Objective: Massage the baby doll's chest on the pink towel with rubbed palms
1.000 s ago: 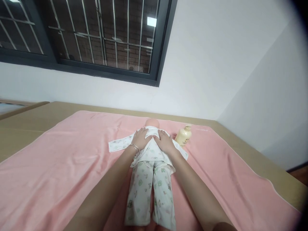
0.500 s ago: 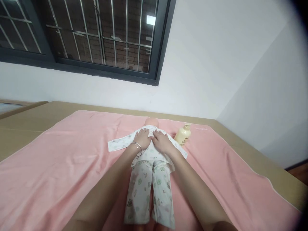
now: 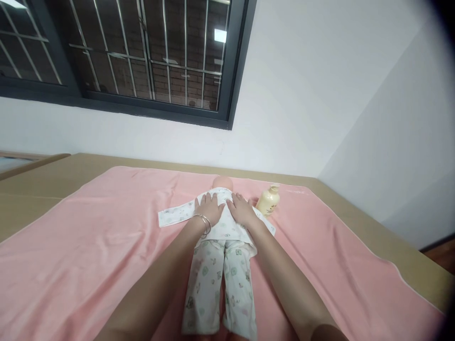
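Both hands lie flat and loose on the top's white cloth, fingers spread, grasping nothing: the left hand (image 3: 209,208) on one side of the doll's upper body, the right hand (image 3: 242,210) on the other, thumbs near each other. Silver bangles (image 3: 202,217) circle the left wrist. The doll (image 3: 226,231) lies between the forearms, head towards the wall (image 3: 284,104), perhaps face down, though the head is too foreshortened to be sure. Its printed trousers (image 3: 203,289) reach towards the viewer. A pale yellow bottle (image 3: 268,202) stands just beside the right-hand sleeve. Beneath everything spreads a pink cloth (image 3: 117,237) over a tan desk (image 3: 92,164), with a barred window (image 3: 177,57) above
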Motion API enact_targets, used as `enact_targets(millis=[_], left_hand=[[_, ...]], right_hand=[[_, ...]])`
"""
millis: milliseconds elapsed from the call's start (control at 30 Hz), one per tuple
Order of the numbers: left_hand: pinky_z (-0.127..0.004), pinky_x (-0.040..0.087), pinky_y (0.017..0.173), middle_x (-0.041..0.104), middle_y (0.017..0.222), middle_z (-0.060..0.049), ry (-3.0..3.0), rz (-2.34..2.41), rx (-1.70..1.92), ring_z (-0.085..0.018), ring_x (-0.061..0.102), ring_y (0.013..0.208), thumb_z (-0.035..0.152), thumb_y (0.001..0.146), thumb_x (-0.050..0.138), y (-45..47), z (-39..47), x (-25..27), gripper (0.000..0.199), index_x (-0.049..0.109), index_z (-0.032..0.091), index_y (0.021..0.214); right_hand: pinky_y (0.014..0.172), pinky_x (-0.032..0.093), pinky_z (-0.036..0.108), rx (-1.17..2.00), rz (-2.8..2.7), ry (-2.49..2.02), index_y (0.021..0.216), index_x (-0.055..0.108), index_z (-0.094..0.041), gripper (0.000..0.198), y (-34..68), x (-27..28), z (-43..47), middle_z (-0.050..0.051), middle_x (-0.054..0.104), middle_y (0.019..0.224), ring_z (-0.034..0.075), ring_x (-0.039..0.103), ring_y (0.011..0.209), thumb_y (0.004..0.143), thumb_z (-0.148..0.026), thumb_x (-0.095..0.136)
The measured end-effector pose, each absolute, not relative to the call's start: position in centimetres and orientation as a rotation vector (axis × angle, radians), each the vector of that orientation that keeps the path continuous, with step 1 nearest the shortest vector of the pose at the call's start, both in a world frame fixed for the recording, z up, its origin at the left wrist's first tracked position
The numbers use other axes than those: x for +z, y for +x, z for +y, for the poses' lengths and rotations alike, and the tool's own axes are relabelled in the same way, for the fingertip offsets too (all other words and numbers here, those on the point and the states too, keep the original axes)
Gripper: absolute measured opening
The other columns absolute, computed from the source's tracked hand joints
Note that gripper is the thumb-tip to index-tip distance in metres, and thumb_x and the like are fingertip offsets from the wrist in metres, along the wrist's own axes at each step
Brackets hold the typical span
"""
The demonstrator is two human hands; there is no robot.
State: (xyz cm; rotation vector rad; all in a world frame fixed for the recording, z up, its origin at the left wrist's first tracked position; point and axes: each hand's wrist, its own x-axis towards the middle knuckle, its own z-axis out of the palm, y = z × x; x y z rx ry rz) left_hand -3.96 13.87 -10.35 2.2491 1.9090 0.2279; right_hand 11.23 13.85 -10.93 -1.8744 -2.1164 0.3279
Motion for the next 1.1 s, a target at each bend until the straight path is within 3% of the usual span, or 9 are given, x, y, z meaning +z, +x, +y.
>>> enact_targets(millis=[167,300,400,533,700,833,967,1100], left_hand=[[-0.062,0.000,0.119,0.024,0.161,-0.014,2.499,1.805,0.073,-0.028,0.014,0.151,0.028,0.095,0.029,-3.2,11.3,-9.1,0.060,0.031,0.013,0.153],[-0.064,-0.002,0.118,0.029,0.160,-0.012,2.594,1.726,0.079,-0.028,0.016,0.151,0.019,0.090,0.034,-3.6,11.5,-8.7,0.060,0.036,0.014,0.150],[-0.065,0.000,0.117,0.030,0.160,-0.010,2.546,1.720,0.231,-0.027,0.018,0.150,0.020,0.093,0.031,-4.0,13.1,-9.5,0.057,0.037,0.018,0.150],[-0.060,0.008,0.120,0.028,0.161,-0.009,2.367,1.710,0.501,-0.026,0.018,0.150,0.040,0.100,0.026,-4.7,15.4,-11.4,0.055,0.035,0.019,0.150],[-0.055,0.005,0.121,0.026,0.161,-0.010,2.304,1.725,0.556,-0.026,0.017,0.151,0.055,0.097,0.030,-5.3,16.2,-12.2,0.066,0.034,0.017,0.150],[-0.058,0.007,0.120,0.020,0.163,-0.012,2.290,1.781,0.373,-0.030,0.016,0.151,0.054,0.097,0.026,-4.9,15.3,-10.9,0.070,0.027,0.013,0.153],[-0.059,0.007,0.119,0.014,0.164,-0.011,2.415,1.702,0.064,-0.031,0.014,0.151,0.045,0.096,0.034,-4.4,13.3,-8.9,0.067,0.023,0.016,0.155],[-0.059,0.006,0.119,0.027,0.161,-0.007,2.553,1.571,-0.034,-0.027,0.021,0.150,0.024,0.092,0.041,-4.1,11.4,-7.2,0.059,0.035,0.023,0.150]], right_hand=[[0.115,0.022,0.051,0.277,-2.377,-1.719,0.150,0.038,-0.012,0.054,9.7,-8.1,10.4,0.015,0.037,0.155,0.032,0.035,0.142,0.099,-0.029,0.029],[0.113,0.026,0.052,0.259,-2.438,-1.604,0.143,0.048,-0.019,0.049,9.2,-7.0,9.1,0.012,0.051,0.146,0.031,0.044,0.135,0.098,-0.027,0.030],[0.113,0.025,0.054,0.285,-2.335,-1.616,0.142,0.049,-0.020,0.048,9.7,-8.1,10.6,0.012,0.044,0.151,0.031,0.037,0.140,0.102,-0.034,0.027],[0.117,0.013,0.056,0.321,-2.140,-1.711,0.152,0.033,-0.018,0.057,11.1,-10.9,13.8,0.013,0.027,0.160,0.029,0.020,0.149,0.104,-0.045,0.021],[0.118,0.006,0.057,0.410,-2.062,-1.828,0.156,0.023,-0.016,0.069,12.0,-12.2,15.2,0.014,0.020,0.162,0.027,0.015,0.151,0.101,-0.057,0.015],[0.116,0.010,0.062,0.375,-2.137,-1.903,0.156,0.019,-0.011,0.067,11.5,-11.1,14.2,0.017,0.018,0.161,0.031,0.014,0.150,0.102,-0.050,0.015],[0.117,0.016,0.057,0.326,-2.380,-1.899,0.156,0.018,-0.008,0.064,10.7,-8.9,11.7,0.020,0.019,0.161,0.034,0.020,0.149,0.101,-0.038,0.027],[0.115,0.022,0.051,0.258,-2.562,-1.758,0.153,0.031,-0.011,0.060,10.1,-6.6,8.8,0.018,0.029,0.158,0.035,0.033,0.143,0.095,-0.025,0.038]])
